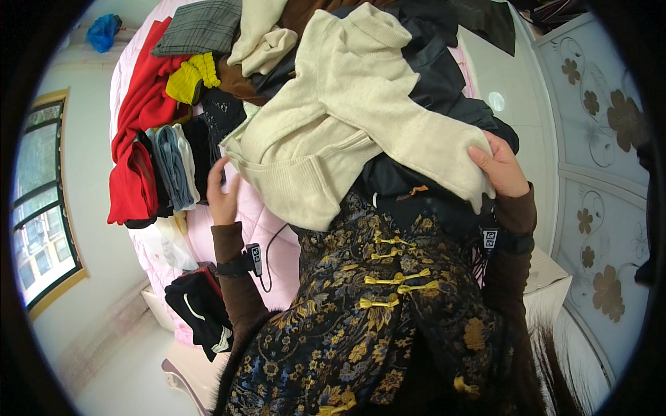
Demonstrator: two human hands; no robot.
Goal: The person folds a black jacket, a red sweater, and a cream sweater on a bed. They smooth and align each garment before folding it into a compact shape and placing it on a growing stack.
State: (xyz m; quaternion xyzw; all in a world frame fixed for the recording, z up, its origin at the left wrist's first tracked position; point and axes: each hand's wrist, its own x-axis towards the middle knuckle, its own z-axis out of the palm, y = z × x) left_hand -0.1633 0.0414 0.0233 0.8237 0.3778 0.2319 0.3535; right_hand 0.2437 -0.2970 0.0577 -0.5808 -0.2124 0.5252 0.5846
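Observation:
A cream knitted sweater [359, 88] with a rolled collar is spread in front of me, its ribbed hem folded toward my lap. My right hand [502, 165] pinches the end of one sleeve, thumb on top and fingers beneath. At the sweater's left edge is my left hand [223, 196], thumb and fingers apart; a fingertip is at the ribbed edge, and I cannot tell whether it touches. Under the sweater lie dark garments [432, 57], partly hidden by it.
Folded clothes stand on the pink quilt [255, 249] at left: red garments [132, 182], blue jeans [174, 166], a yellow garment [190, 78] and grey plaid cloth [197, 26]. Folded black clothing [197, 307] lies nearer me. A flower-patterned sliding door [598, 156] is at right.

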